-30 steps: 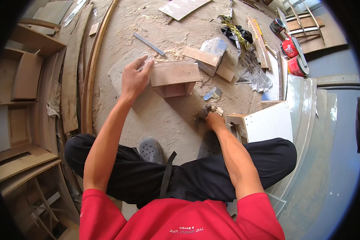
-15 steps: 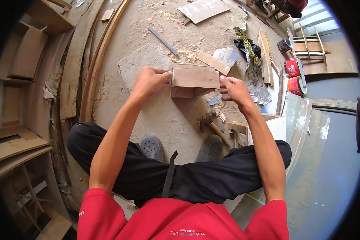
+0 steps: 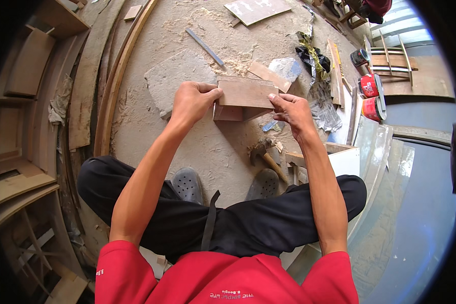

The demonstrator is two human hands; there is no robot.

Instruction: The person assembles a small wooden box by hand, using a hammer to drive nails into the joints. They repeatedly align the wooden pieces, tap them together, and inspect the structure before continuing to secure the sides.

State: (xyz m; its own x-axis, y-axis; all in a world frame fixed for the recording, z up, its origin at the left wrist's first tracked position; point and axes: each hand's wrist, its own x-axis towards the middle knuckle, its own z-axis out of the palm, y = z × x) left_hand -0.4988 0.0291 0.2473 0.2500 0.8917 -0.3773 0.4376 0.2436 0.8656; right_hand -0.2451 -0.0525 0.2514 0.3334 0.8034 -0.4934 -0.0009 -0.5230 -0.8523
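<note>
A small open-fronted wooden box (image 3: 245, 95) stands on the dusty floor in front of me, its hollow side toward me. My left hand (image 3: 193, 104) pinches the left end of its top board between thumb and fingers. At the opposite end my right hand (image 3: 293, 111) grips the board's corner, thumb on the upper face and fingers curled beneath. A hammer (image 3: 268, 157) with a wooden handle lies near my right shoe, below the box. Just behind the box is a loose strip of wood (image 3: 269, 76).
A flat metal bar (image 3: 204, 47) and sawdust lie beyond the box. Long planks (image 3: 117, 76) and wooden cabinet frames (image 3: 20, 137) line the left. Red cans (image 3: 372, 109), crumpled foil (image 3: 324, 109) and a white-sided box (image 3: 345, 164) sit on the right.
My right hand has moved inward from beside the box's right end onto its top corner. The box's near side has shifted slightly left; my left hand keeps its hold.
</note>
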